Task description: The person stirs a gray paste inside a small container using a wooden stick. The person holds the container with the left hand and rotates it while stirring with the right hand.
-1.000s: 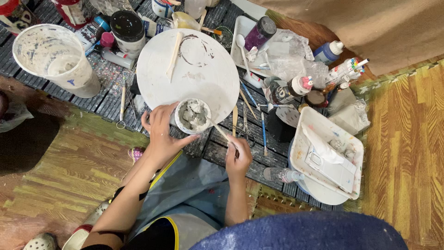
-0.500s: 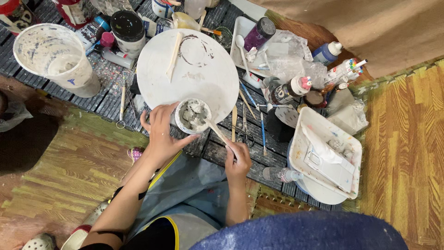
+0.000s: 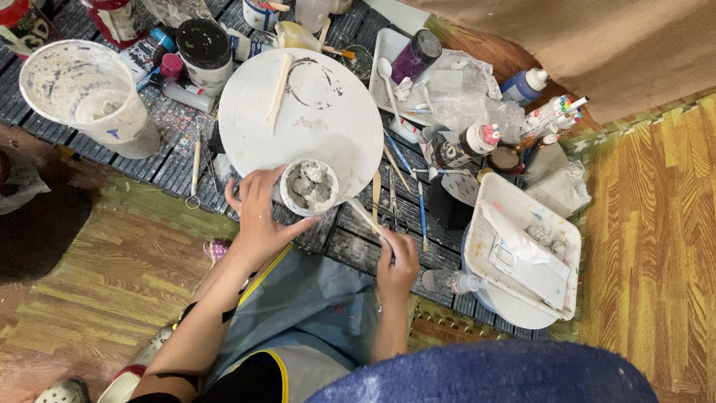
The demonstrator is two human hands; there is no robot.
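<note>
My left hand (image 3: 261, 213) curls around the side of a small white cup (image 3: 309, 187) filled with grey paste, at the near edge of a round white board (image 3: 306, 112). My right hand (image 3: 397, 257) grips a thin wooden stick (image 3: 365, 216) whose tip reaches into the cup. A flat wooden stick (image 3: 279, 91) and a dark ring mark lie on the board.
A large paint-spattered white bucket (image 3: 86, 93) stands at the left. Jars, bottles, brushes and markers crowd the dark slatted mat (image 3: 171, 168) behind and to the right. A white tray on a tub (image 3: 522, 250) sits at the right. Wood-pattern foam mats cover the floor.
The stick's tip has shifted a little inside the cup. Both hands stay in nearly the same place.
</note>
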